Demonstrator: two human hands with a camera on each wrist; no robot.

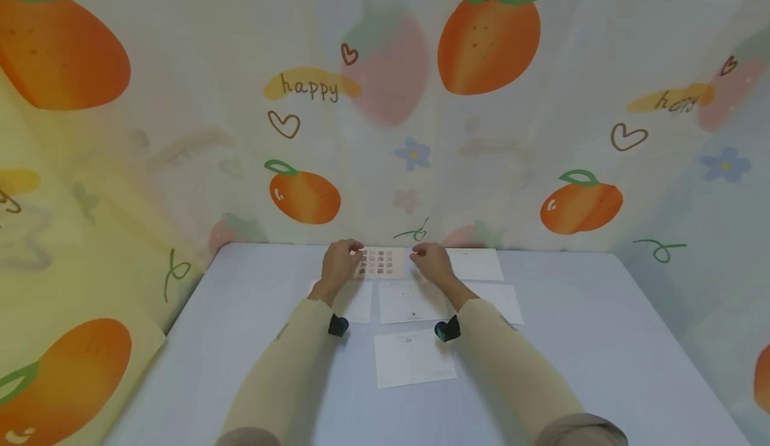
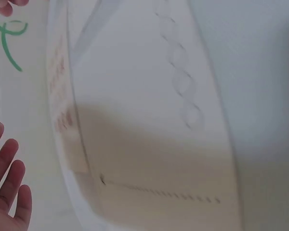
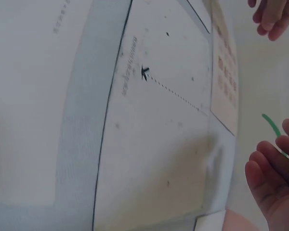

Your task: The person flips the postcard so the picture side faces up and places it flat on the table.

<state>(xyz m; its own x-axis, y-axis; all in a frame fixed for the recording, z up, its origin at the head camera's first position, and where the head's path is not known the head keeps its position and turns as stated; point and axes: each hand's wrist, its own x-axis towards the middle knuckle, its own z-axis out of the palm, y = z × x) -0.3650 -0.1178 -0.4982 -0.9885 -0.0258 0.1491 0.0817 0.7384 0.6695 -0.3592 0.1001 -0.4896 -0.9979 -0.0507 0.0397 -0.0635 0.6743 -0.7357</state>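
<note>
A card with rows of reddish printed characters point(image 1: 385, 263) lies at the back of the table. My left hand point(image 1: 341, 267) is above its left end, overlapping it in the head view. In the left wrist view the fingers point(image 2: 9, 175) are loosely bent and apart, holding nothing. Just off the card's right end hovers my right hand point(image 1: 434, 265), its relaxed fingers point(image 3: 265, 178) touching nothing visible. In front of the printed card lies a white sheet point(image 1: 412, 304) with a small dark bird shape and a dotted line.
More white sheets lie around: one at the back right point(image 1: 478, 265), one at right point(image 1: 505, 302), one at left point(image 1: 357, 302), one nearer the front point(image 1: 415, 359). A fruit-patterned curtain point(image 1: 385, 165) hangs behind the white table point(image 1: 571, 366).
</note>
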